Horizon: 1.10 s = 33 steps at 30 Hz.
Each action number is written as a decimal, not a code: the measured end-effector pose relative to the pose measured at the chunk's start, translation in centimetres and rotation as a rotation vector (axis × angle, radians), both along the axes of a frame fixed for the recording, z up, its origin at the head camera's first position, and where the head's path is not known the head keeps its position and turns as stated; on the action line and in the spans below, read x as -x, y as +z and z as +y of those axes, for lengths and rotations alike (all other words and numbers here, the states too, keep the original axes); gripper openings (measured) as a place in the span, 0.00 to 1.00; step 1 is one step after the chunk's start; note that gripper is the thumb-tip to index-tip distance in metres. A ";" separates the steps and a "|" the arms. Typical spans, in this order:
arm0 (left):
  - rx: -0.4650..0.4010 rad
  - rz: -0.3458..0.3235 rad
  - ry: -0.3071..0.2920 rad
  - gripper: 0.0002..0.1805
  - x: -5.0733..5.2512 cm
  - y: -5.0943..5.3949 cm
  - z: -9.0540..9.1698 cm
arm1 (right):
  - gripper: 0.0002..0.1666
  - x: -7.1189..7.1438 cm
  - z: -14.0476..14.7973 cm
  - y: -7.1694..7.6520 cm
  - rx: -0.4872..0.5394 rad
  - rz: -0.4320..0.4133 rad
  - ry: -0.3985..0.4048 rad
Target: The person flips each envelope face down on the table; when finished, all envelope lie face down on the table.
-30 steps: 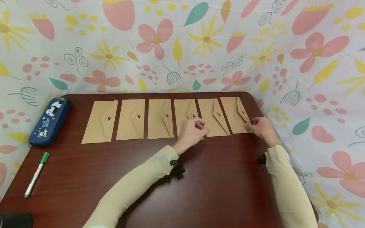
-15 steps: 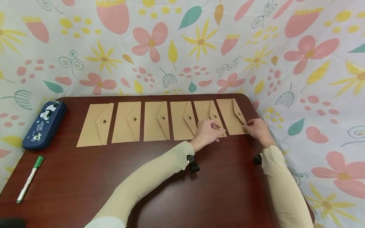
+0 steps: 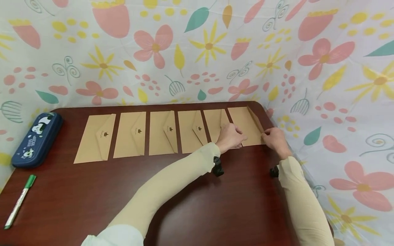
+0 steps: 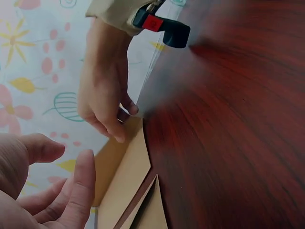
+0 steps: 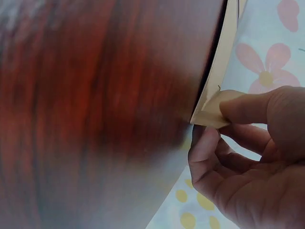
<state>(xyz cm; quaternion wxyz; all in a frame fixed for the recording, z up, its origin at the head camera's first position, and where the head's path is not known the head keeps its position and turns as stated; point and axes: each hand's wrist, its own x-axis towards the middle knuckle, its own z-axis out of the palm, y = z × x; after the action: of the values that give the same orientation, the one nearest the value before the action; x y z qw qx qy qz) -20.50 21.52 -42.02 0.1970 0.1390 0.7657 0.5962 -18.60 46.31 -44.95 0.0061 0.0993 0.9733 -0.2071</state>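
Several tan kraft envelopes lie in a row along the table's far side in the head view. At the right end, my right hand pinches the flap of the last envelope by its lower corner, thumb against fingers. That flap stands lifted, and its crown print is out of sight. My left hand hovers over the neighbouring envelope, partly hiding it, with its fingertips near the last envelope's left edge. The left wrist view shows the left fingers extended and apart, holding nothing.
Other envelopes with crown-printed flaps lie to the left. A navy panda pencil case and a green-capped marker are at the table's left. Floral cloth hangs behind and along the right side.
My left hand has moved right along the row to the last envelope's edge. The last envelope's flap, earlier lower with its print showing, is now raised in my right hand's pinch.
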 end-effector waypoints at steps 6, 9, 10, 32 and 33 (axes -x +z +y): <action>0.018 0.009 0.007 0.12 0.9 -1.3 1.5 | 0.16 0.1 1.3 -0.7 0.029 0.090 -0.009; 0.027 0.032 0.017 0.10 1.1 -1.9 2.0 | 0.19 0.2 2.0 -1.1 0.071 0.113 -0.012; 0.033 0.040 0.022 0.09 1.2 -2.0 2.1 | 0.20 0.3 2.4 -1.2 0.083 0.125 -0.008; -0.223 -0.229 0.064 0.08 0.4 -2.4 3.7 | 0.17 -2.2 1.3 1.6 0.101 0.152 -0.083; -0.238 -0.241 0.063 0.08 0.5 -2.6 3.9 | 0.17 -2.3 1.3 1.6 0.094 0.148 -0.085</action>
<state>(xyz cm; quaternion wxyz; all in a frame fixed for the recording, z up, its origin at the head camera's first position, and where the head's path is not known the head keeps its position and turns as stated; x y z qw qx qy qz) -20.95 25.38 -44.57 0.2509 0.0647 0.6643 0.7011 -16.33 47.56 -43.31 -0.0698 0.1245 0.9552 -0.2593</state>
